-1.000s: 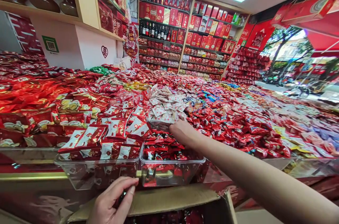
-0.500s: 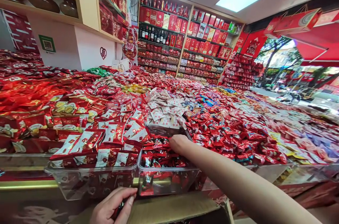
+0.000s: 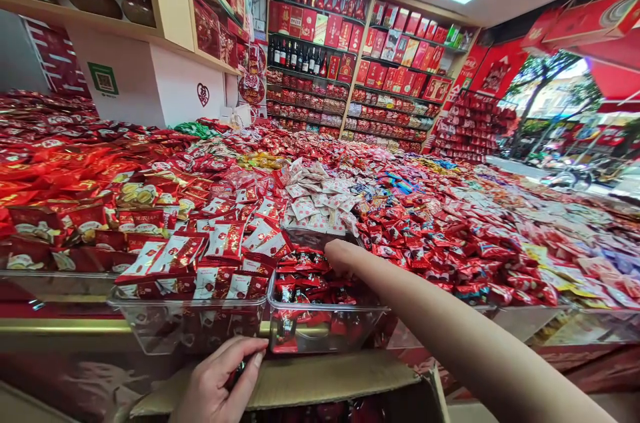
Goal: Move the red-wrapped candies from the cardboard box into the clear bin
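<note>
My right hand (image 3: 343, 256) reaches into a clear plastic bin (image 3: 327, 307), above small red and black candy packets (image 3: 300, 279). Its fingers point down and are hidden, so whether they grip anything does not show. My left hand (image 3: 225, 376) is lower, just in front of the bins, with thumb and fingers closed. A bit of a dark, red-edged wrapped candy shows between them. Beneath and beside this hand is the flap of an open cardboard box (image 3: 340, 379), with dark red packets (image 3: 345, 409) partly visible inside.
To the left, a second clear bin (image 3: 190, 306) is heaped with red and white packets. White packets (image 3: 320, 199) lie behind my right hand. Red sweets (image 3: 430, 243) spread to the right. Shelves of bottles and boxes (image 3: 320, 29) stand at the back.
The view has tilted down and turned slightly left, so more of the cardboard box's inside shows. My right hand has stayed in the bin, my left hand by its front edge.
</note>
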The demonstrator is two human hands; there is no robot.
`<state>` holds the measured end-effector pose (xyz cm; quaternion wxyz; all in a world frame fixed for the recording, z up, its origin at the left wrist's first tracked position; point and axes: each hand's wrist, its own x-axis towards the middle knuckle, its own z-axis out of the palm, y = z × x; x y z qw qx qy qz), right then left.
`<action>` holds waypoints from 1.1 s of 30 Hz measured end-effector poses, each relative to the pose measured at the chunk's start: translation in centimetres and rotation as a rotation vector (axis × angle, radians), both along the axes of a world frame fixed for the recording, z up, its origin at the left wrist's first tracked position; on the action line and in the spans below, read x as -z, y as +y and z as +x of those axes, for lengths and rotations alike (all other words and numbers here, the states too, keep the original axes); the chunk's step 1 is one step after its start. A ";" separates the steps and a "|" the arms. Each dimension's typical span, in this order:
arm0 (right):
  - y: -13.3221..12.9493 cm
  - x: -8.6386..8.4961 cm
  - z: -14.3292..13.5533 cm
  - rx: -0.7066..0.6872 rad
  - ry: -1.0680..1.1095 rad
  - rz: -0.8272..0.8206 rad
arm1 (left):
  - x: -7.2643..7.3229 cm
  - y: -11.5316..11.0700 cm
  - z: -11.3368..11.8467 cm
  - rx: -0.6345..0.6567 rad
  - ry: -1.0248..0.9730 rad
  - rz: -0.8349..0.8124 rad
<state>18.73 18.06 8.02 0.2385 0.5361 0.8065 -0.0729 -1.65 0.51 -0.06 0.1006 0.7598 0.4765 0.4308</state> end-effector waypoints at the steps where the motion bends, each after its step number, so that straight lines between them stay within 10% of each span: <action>1: 0.0 -0.1 -0.2 0.013 -0.019 -0.019 | 0.0 0.0 0.0 -0.001 -0.001 -0.011; 9: -3.5 -4.2 1.2 -0.011 0.134 0.309 | -0.7 -1.0 -0.2 0.048 -0.415 -0.404; 13: -9.4 -5.8 1.7 -0.111 0.702 0.376 | -2.8 -1.9 1.4 0.161 -0.858 -0.600; 22: -16.7 -1.7 1.2 0.022 1.300 -0.058 | -6.5 -3.6 5.9 0.207 -1.164 -0.657; 33: -17.3 1.2 1.4 0.290 1.575 -0.073 | -4.7 -3.2 5.5 0.140 -1.005 -0.805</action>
